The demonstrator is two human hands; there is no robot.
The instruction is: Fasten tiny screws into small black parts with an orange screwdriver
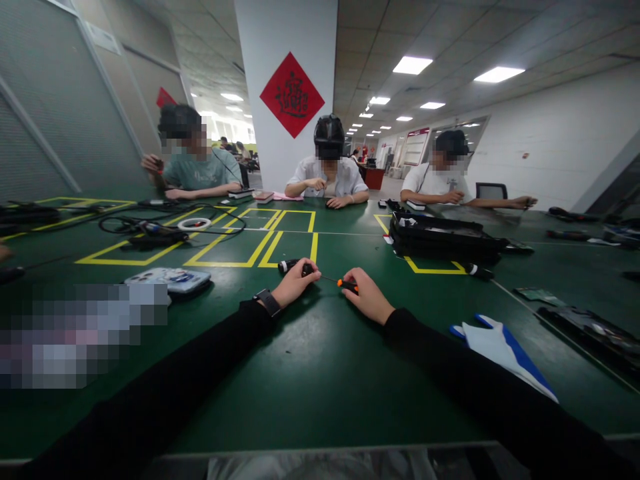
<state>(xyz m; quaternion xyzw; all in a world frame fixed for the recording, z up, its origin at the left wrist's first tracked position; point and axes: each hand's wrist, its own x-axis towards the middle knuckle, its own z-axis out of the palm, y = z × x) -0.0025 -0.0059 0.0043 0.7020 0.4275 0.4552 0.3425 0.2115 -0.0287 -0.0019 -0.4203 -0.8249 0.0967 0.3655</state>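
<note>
My right hand is closed around the orange and black handle of a screwdriver. Its thin shaft points left, toward my left hand. Pinched in the fingers of that hand is a small black part, mostly covered, so its kind is unclear. The screwdriver tip reaches the left fingertips; whether it touches the part I cannot tell. Just behind the left hand shows a short black cylinder with a pale ring; I cannot make out whether it joins the held part. Both hands are low over the green table.
A patterned case lies left, cables beyond it. At right are a black housing, another black cylinder, a blue-white glove and an opened device. Several people, including one opposite, sit across the table.
</note>
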